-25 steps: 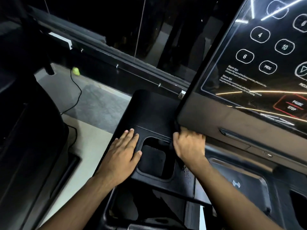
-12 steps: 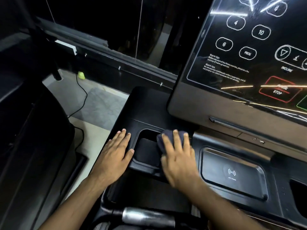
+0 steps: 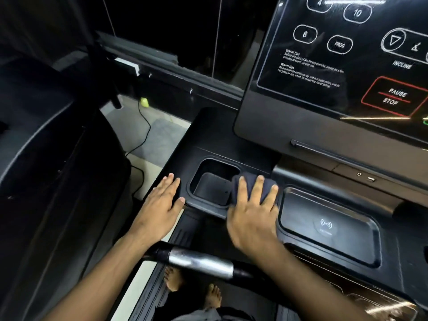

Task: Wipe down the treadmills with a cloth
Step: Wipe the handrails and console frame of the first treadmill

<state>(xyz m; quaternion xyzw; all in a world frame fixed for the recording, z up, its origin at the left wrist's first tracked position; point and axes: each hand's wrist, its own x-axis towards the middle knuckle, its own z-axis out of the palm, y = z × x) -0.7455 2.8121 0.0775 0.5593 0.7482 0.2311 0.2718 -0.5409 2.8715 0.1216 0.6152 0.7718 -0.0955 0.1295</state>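
I stand at a black treadmill console (image 3: 222, 140). A dark cloth (image 3: 249, 180) lies on the ledge between the square cup holder (image 3: 214, 186) and the wireless charging tray (image 3: 328, 228). My right hand (image 3: 253, 216) presses flat on the cloth with straight, spread fingers. My left hand (image 3: 159, 208) rests flat on the console's left edge, beside the cup holder, and holds nothing. The glossy touch panel (image 3: 335, 66) with its PAUSE/STOP button rises behind.
A silver and black handlebar (image 3: 199, 261) crosses below my wrists. My bare feet (image 3: 173, 279) stand on the belt. Another treadmill's dark body (image 3: 58, 181) fills the left. A black cable (image 3: 143, 135) and a small green object (image 3: 144, 101) lie on the floor between.
My right hand came away from the panel's lower corner, laid flat on the cloth and slid it right, off the cup holder's edge. My left hand stayed put.
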